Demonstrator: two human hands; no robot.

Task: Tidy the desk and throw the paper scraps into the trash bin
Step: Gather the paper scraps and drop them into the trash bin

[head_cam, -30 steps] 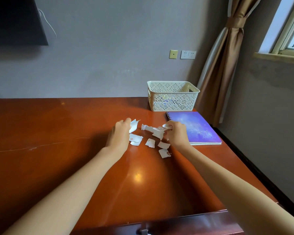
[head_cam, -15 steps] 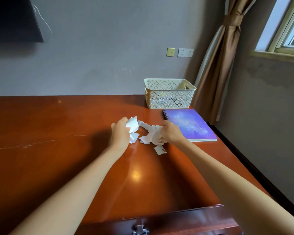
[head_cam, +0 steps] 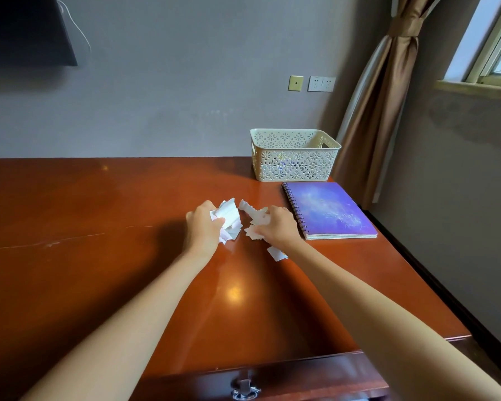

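Both grips hold paper: left grip is curled round one wad of scraps, right grip round another.

Counter: glossy red-brown wood, so flat bits will likely slide under a fingertip rather than lift. Lattice basket stands at the far right edge with the notebook just in front of it. No other bin shows, and I cannot tell whether the basket serves as one. Left wad and right wad are mid-counter, just beside each other, low over the surface. Torn paper should be near weightless and soft, and squeezing won't harm it, but a slack hold will shed bits. Best to enclose each wad, fingers curled under. Loose scrap lies flat beside the right wrist. Pinch a raised torn edge, or sweep it into the palm.
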